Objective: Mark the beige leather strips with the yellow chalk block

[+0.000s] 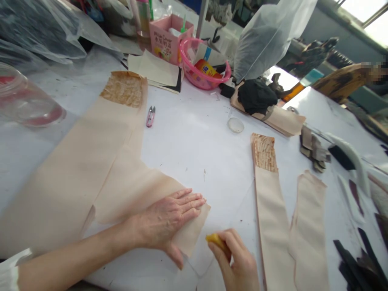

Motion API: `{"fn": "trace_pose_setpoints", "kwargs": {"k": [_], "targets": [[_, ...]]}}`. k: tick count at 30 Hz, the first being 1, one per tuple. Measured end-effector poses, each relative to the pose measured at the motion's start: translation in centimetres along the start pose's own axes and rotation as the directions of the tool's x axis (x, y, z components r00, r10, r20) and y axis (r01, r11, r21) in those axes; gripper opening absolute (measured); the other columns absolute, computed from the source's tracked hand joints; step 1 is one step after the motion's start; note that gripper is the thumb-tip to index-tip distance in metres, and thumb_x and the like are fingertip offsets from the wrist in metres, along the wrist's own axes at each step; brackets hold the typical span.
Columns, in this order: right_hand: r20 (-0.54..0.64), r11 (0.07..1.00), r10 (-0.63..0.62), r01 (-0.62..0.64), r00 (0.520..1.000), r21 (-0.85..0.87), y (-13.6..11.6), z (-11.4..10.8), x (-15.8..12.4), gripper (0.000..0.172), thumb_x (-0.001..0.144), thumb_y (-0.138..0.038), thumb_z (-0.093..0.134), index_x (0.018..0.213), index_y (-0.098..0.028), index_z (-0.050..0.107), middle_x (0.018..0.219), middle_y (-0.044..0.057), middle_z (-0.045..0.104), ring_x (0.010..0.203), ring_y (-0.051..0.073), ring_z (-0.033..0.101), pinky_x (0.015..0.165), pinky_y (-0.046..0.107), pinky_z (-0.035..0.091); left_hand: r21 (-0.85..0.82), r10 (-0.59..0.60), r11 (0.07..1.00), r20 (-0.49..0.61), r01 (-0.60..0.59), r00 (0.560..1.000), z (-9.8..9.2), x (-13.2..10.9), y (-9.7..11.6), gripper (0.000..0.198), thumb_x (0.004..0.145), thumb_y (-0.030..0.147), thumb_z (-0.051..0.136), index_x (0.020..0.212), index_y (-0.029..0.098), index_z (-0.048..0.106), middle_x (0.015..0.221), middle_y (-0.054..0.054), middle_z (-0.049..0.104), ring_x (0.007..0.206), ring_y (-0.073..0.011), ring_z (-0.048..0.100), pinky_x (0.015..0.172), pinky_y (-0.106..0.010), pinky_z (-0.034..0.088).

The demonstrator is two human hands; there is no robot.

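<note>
My left hand [169, 216] lies flat, fingers stretched out, on the narrow end of a beige fabric piece [133, 190]. This piece reaches left across a larger beige panel [79, 145], whose far end has a wrinkled brown patch [123, 89]. Just right of the fabric's end, my right hand [238, 262] is closed in a pinch around a small yellow piece [217, 242], perhaps chalk or sponge; its exact kind is unclear. The yellow piece is apart from the fabric, over the white table [194, 141].
Long beige strips [273, 218] lie on the right, beside another cut piece [311, 226]. Thread snips [150, 117], a pink basket [203, 70], a pink box [169, 38] and a small clear lid [235, 125] are farther back. A clear jar [27, 99] stands left; dark scraps [360, 262] lie lower right.
</note>
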State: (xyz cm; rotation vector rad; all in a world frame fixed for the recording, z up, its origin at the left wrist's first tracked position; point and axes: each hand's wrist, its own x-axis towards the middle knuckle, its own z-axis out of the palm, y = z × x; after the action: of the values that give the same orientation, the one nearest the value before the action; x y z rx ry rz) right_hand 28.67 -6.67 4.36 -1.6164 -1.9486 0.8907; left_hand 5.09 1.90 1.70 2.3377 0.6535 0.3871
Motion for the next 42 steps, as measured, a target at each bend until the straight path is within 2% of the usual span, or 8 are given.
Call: {"fn": "trace_pose_setpoints", "kwargs": {"k": [6, 13, 16, 20, 27, 30, 36, 42], "targets": [[-0.111, 1.0, 0.008, -0.007, 0.994, 0.011, -0.9, 1.9, 5.2, 0.012, 0.097, -0.019, 0.052, 0.088, -0.023, 0.06, 0.082, 0.0, 0.055, 0.072, 0.013, 0.055, 0.067, 0.022, 0.045, -0.04, -0.003, 0.999, -0.011, 0.002, 1.0, 0.2, 0.0, -0.1, 0.105, 0.068, 0.074, 0.067, 0.146, 0.012, 0.033, 0.153, -0.012, 0.038, 0.144, -0.0266, 0.031, 0.123, -0.04, 0.006], [0.115, 0.999, 0.044, -0.041, 0.992, -0.031, -0.5, -0.9, 2.0, 0.019, 0.095, -0.019, 0.055, 0.076, -0.022, 0.054, 0.074, -0.003, 0.052, 0.063, 0.011, 0.053, 0.058, 0.02, 0.042, -0.034, 0.028, 0.999, -0.037, -0.03, 0.999, 0.1, 0.1, -0.1, 0.091, 0.068, 0.071, 0.068, 0.133, 0.012, 0.046, 0.152, -0.016, 0.039, 0.143, -0.0289, 0.033, 0.122, -0.042, 0.012], [0.048, 0.997, 0.067, -0.065, 0.997, -0.049, -0.9, -1.7, 2.4, 0.017, 0.094, -0.022, 0.058, 0.078, -0.023, 0.054, 0.072, -0.004, 0.05, 0.06, 0.011, 0.05, 0.056, 0.02, 0.041, -0.031, 0.042, 0.999, -0.036, -0.044, 0.998, 0.1, 0.1, -0.2, 0.094, 0.069, 0.072, 0.066, 0.136, 0.01, 0.043, 0.152, -0.017, 0.038, 0.143, -0.0292, 0.032, 0.123, -0.043, 0.01], [-0.041, 0.999, 0.034, -0.036, 0.999, -0.039, -1.0, 0.3, 4.3, 0.011, 0.096, -0.02, 0.054, 0.086, -0.023, 0.058, 0.08, -0.002, 0.054, 0.069, 0.013, 0.053, 0.064, 0.022, 0.043, -0.028, 0.043, 0.999, -0.059, -0.045, 0.997, 0.2, 0.0, -0.2, 0.099, 0.069, 0.071, 0.067, 0.141, 0.01, 0.037, 0.15, -0.017, 0.04, 0.142, -0.0292, 0.034, 0.122, -0.043, 0.012], [0.147, 0.999, 0.041, -0.042, 0.988, 0.004, -0.7, -0.5, 3.1, 0.015, 0.095, -0.018, 0.054, 0.081, -0.022, 0.058, 0.078, -0.002, 0.054, 0.067, 0.012, 0.054, 0.062, 0.021, 0.044, -0.025, 0.057, 0.998, -0.071, -0.059, 0.996, 0.3, 0.1, -0.2, 0.094, 0.067, 0.07, 0.071, 0.134, 0.01, 0.045, 0.15, -0.019, 0.041, 0.142, -0.0296, 0.035, 0.122, -0.043, 0.014], [0.069, 0.998, 0.053, -0.051, 0.996, -0.019, -0.9, -1.0, 3.3, 0.012, 0.095, -0.018, 0.056, 0.084, -0.023, 0.058, 0.079, -0.002, 0.054, 0.065, 0.012, 0.052, 0.061, 0.022, 0.043, -0.022, 0.055, 0.998, -0.072, -0.057, 0.996, 0.4, 0.1, -0.2, 0.096, 0.066, 0.071, 0.071, 0.135, 0.01, 0.044, 0.15, -0.018, 0.041, 0.142, -0.0295, 0.034, 0.122, -0.043, 0.013], [0.007, 0.999, 0.011, -0.011, 1.0, 0.037, -0.8, 1.5, 4.6, 0.012, 0.097, -0.02, 0.052, 0.089, -0.023, 0.06, 0.084, 0.0, 0.056, 0.075, 0.014, 0.056, 0.068, 0.024, 0.046, -0.012, 0.045, 0.999, -0.065, -0.046, 0.997, 0.4, 0.0, -0.2, 0.103, 0.067, 0.071, 0.07, 0.142, 0.009, 0.037, 0.151, -0.018, 0.04, 0.143, -0.0288, 0.033, 0.123, -0.042, 0.011], [0.272, 0.999, -0.011, 0.022, 0.962, -0.037, -1.3, -1.1, 3.8, 0.017, 0.096, -0.02, 0.053, 0.081, -0.023, 0.059, 0.078, -0.001, 0.055, 0.069, 0.013, 0.056, 0.063, 0.023, 0.046, 0.006, 0.037, 0.999, -0.071, -0.036, 0.997, 0.7, 0.0, -0.2, 0.099, 0.065, 0.07, 0.072, 0.138, 0.009, 0.042, 0.151, -0.018, 0.039, 0.143, -0.0293, 0.032, 0.123, -0.042, 0.012]]}}
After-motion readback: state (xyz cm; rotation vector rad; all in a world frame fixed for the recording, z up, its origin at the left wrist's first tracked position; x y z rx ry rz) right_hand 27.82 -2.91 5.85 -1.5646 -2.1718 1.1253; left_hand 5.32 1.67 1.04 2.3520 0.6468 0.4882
